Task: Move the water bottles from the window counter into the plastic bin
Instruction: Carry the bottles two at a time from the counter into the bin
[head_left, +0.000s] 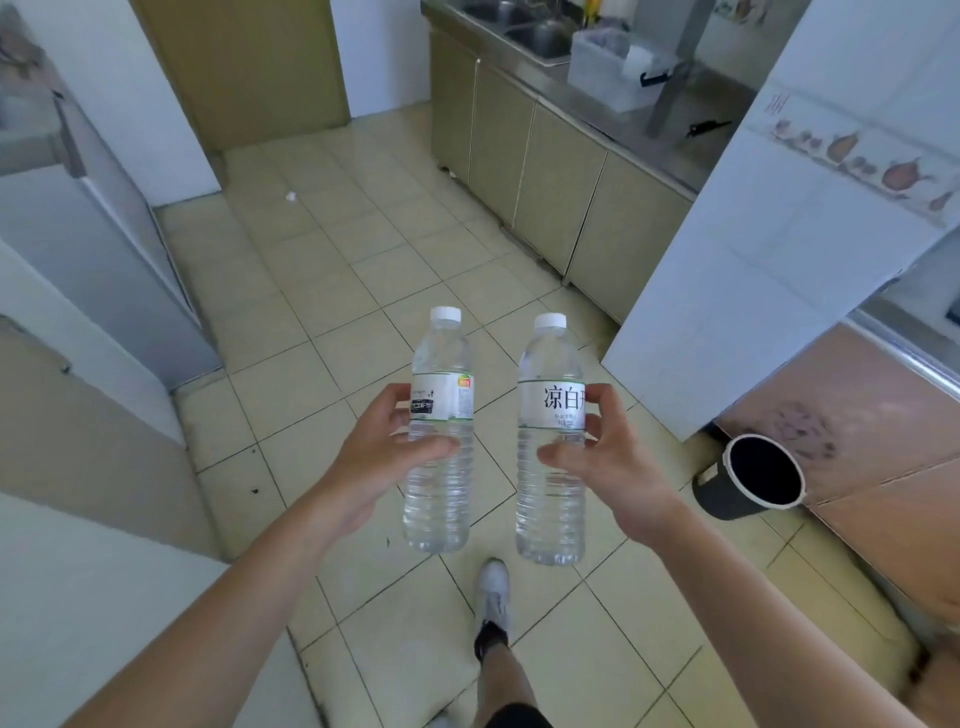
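Observation:
Two clear water bottles with white caps and white labels are held upright over the tiled floor. My left hand (382, 447) grips the left bottle (440, 478) around its middle. My right hand (605, 457) grips the right bottle (550, 499), whose label bears large characters. A clear plastic bin (613, 62) stands far ahead on the steel counter beside the sink, well beyond both hands.
Beige cabinets (524, 140) run under the steel counter (691, 119) along the right. A white tiled wall corner (779, 249) juts out at right. A black waste bucket (753, 478) sits on the floor by it. A grey fridge (98, 244) stands at left. My white shoe (493, 592) steps forward.

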